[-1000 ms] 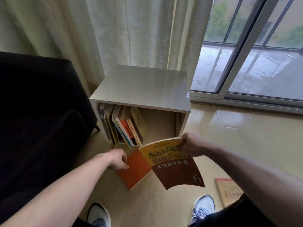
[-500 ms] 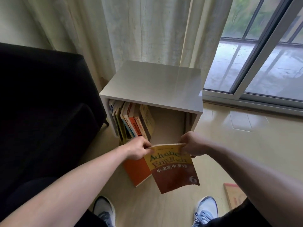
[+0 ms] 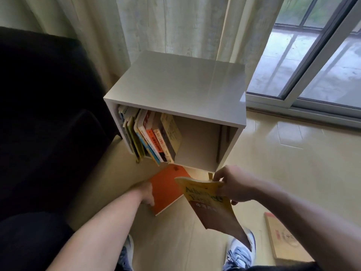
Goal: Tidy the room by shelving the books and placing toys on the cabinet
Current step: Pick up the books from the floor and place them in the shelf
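Head view: right hand (image 3: 233, 184) pinches the yellow book (image 3: 211, 202) by its top edge. Left hand (image 3: 146, 193) grips the orange book's (image 3: 168, 189) left edge on the floor, before the cabinet (image 3: 175, 85).

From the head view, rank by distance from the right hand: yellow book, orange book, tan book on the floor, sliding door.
1. Yellow book, gripped by the right hand.
2. Orange book, just left, at the left hand.
3. Tan book, floor, lower right.
4. Sliding door, far upper right.
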### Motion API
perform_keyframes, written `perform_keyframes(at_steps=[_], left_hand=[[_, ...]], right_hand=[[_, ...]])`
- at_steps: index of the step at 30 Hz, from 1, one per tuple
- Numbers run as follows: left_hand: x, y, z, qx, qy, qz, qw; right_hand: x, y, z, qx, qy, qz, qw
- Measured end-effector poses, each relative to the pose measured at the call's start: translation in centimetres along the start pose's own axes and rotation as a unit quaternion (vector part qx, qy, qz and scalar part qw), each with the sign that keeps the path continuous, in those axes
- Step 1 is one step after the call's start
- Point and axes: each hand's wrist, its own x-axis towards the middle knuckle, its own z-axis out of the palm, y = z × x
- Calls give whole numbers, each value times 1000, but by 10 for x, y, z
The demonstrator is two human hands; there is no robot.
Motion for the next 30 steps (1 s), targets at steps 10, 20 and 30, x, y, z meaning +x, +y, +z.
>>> perform_keyframes(at_steps=[10,20,30], left_hand=[[88,-11,20,-55,63,-87,993],[125,-17,40,-96,47,-99,989],[115,-23,123,-158,61,-85,982]], right_hand=[[11,10,3,45,17,38,998],[15,13,3,36,-8,66,997],[27,7,2,13,-25,68,997]])
